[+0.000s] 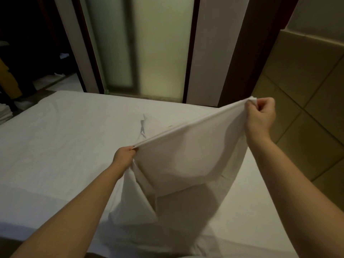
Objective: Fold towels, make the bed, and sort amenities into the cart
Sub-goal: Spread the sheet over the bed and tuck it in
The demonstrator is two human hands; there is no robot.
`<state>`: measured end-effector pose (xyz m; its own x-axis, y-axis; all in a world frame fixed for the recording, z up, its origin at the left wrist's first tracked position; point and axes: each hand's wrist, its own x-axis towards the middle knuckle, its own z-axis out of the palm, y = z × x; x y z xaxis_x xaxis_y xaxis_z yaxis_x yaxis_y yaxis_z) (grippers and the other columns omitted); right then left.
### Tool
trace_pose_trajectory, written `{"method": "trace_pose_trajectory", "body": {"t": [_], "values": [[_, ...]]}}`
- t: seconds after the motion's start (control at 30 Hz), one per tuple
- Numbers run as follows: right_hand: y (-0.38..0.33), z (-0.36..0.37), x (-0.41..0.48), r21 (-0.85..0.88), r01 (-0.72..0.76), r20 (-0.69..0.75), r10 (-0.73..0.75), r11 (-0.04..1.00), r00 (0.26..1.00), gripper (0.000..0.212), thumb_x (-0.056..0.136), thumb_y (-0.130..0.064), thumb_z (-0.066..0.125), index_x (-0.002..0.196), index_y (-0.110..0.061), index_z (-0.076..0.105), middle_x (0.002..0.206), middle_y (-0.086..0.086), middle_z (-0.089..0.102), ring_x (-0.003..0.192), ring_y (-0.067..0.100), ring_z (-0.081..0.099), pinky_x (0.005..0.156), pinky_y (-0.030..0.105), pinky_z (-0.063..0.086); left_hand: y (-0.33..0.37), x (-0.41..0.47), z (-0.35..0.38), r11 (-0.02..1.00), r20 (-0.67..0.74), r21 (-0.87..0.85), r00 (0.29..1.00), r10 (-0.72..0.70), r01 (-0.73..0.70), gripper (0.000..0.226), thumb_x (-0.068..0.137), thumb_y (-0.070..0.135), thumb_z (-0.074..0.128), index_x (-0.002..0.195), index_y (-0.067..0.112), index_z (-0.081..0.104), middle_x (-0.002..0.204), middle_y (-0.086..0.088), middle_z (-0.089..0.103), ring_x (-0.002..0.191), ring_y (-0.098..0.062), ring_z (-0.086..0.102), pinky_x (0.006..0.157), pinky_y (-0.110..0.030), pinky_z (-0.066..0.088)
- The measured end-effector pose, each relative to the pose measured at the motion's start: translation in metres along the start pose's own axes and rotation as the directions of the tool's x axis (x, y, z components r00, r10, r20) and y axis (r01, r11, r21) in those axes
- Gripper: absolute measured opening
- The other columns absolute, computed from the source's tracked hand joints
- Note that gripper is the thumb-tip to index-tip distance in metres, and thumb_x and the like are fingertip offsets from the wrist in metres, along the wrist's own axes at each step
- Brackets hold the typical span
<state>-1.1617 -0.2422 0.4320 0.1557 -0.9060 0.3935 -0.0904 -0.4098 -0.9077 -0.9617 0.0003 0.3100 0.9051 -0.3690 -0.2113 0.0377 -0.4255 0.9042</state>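
White cloth [186,164] plain, creased, stretched taut above bed [55,136]. L hand [123,155] & R hand [260,116]: fingers curled tight, each pinched top corner.

left hand [123,155] pinches pillowcase [186,164] edge | right hand [261,116] grips corner | above bed [55,136]

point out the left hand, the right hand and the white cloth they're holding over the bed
left hand [123,156]: head view, back of the hand.
right hand [260,116]: head view, back of the fist.
white cloth [186,161]: head view, middle of the hanging panel.
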Motion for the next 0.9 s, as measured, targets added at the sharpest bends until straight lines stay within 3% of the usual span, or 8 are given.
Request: {"method": "trace_pose_trajectory", "body": {"t": [0.1, 0.2, 0.33, 0.47, 0.57, 0.63, 0.8, 0.9], "values": [[0.000, -0.007, 0.010, -0.022, -0.041, -0.124, 0.038, 0.999, 0.992, 0.007, 0.097, -0.020, 0.046, 0.099, -0.014, 0.042, 0.088, -0.005, 0.045, 0.072, 0.003, 0.042, 0.065, 0.016, 0.037, 0.038, 0.006, -0.038, 0.993, 0.242, -0.095, 0.966, 0.090, -0.069, 0.028, 0.093, 0.000, 0.051, 0.074, 0.000, 0.071, 0.058, -0.002, 0.063, 0.061, -0.016, 0.057, 0.056, -0.017, 0.047], [-0.011, -0.011, 0.007, -0.036, -0.062, -0.162, 0.055, 0.997, 0.985, 0.008, 0.098, -0.017, 0.042, 0.106, -0.016, 0.040, 0.097, -0.003, 0.044, 0.074, 0.002, 0.043, 0.069, 0.017, 0.038, 0.068, 0.003, -0.067, 0.983, 0.534, 0.097, 0.842, 0.079, -0.154, 0.021, 0.090, 0.013, 0.060, 0.076, 0.006, 0.075, 0.070, 0.000, 0.068, 0.069, -0.008, 0.064, 0.063, -0.016, 0.051], [-0.026, 0.008, -0.038, -0.203, 0.078, 0.181, -0.041, 0.976, 0.983, 0.028, 0.094, -0.007, 0.043, 0.121, -0.013, 0.045, 0.086, 0.001, 0.049, 0.072, 0.012, 0.048, 0.061, 0.021, 0.038, 0.067, -0.009, -0.048, 0.920, 0.593, 0.227, 0.795, 0.131, -0.321, 0.012, 0.086, 0.020, 0.067, 0.078, 0.015, 0.075, 0.076, 0.003, 0.067, 0.078, -0.013, 0.059, 0.073, -0.015, 0.046], [-0.032, 0.049, -0.107, -0.356, 0.389, 0.764, 0.025, 0.849, 0.645, 0.027, 0.086, -0.031, 0.066, 0.111, -0.035, 0.056, 0.072, -0.013, 0.053, 0.066, 0.000, 0.050, 0.062, 0.017, 0.037, 0.058, -0.024, -0.027, 0.859, 0.703, 0.257, 0.696, 0.149, -0.444, 0.015, 0.081, 0.012, 0.070, 0.066, 0.011, 0.072, 0.063, -0.001, 0.054, 0.068, -0.015, 0.045, 0.065, -0.024, 0.035], [-0.029, 0.074, -0.139, -0.372, 0.454, 0.897, 0.187, 0.810, 0.401, 0.059, 0.072, -0.053, 0.074, 0.125, -0.038, 0.053, 0.087, -0.016, 0.058, 0.082, 0.004, 0.055, 0.077, 0.022, 0.045, 0.053, -0.029, -0.025, 0.848, 0.722, 0.261, 0.677, 0.146, -0.461, 0.019, 0.080, 0.014, 0.070, 0.062, 0.012, 0.066, 0.061, -0.004, 0.051, 0.066, -0.015, 0.045, 0.065, -0.026, 0.036], [-0.023, 0.085, -0.148, -0.400, 0.472, 0.906, 0.262, 0.785, 0.333, 0.057, 0.069, -0.053, 0.077, 0.118, -0.030, 0.059, 0.095, -0.010, 0.064, 0.088, 0.012, 0.058, 0.080, 0.030, 0.048, 0.049, -0.031, -0.027, 0.828, 0.734, 0.266, 0.661, 0.158, -0.493, 0.013, 0.081, 0.015, 0.071, 0.067, 0.014, 0.070, 0.056, 0.012, 0.059, 0.062, -0.002, 0.054, 0.066, -0.018, 0.041], [-0.017, 0.095, -0.148, -0.414, 0.553, 0.899, 0.227, 0.723, 0.375, 0.036, 0.074, -0.050, 0.074, 0.066, -0.022, 0.054, 0.061, -0.003, 0.050, 0.063, 0.015, 0.046, 0.055, 0.030, 0.032, 0.036, -0.035, -0.034, 0.807, 0.642, 0.277, 0.726, 0.248, -0.521, 0.022, 0.088, 0.029, 0.065, 0.070, 0.017, 0.072, 0.066, 0.003, 0.061, 0.062, -0.008, 0.049, 0.061, -0.019, 0.039], [-0.020, 0.094, -0.147, -0.409, 0.553, 0.889, 0.179, 0.726, 0.422, 0.037, 0.082, -0.044, 0.068, 0.060, -0.025, 0.046, 0.060, -0.004, 0.049, 0.061, 0.014, 0.044, 0.052, 0.028, 0.030, 0.025, -0.043, -0.027, 0.771, 0.515, 0.292, 0.772, 0.372, -0.566, 0.032, 0.092, 0.025, 0.054, 0.068, 0.008, 0.066, 0.072, -0.011, 0.062, 0.065, -0.017, 0.050, 0.062, -0.030, 0.039]]}}
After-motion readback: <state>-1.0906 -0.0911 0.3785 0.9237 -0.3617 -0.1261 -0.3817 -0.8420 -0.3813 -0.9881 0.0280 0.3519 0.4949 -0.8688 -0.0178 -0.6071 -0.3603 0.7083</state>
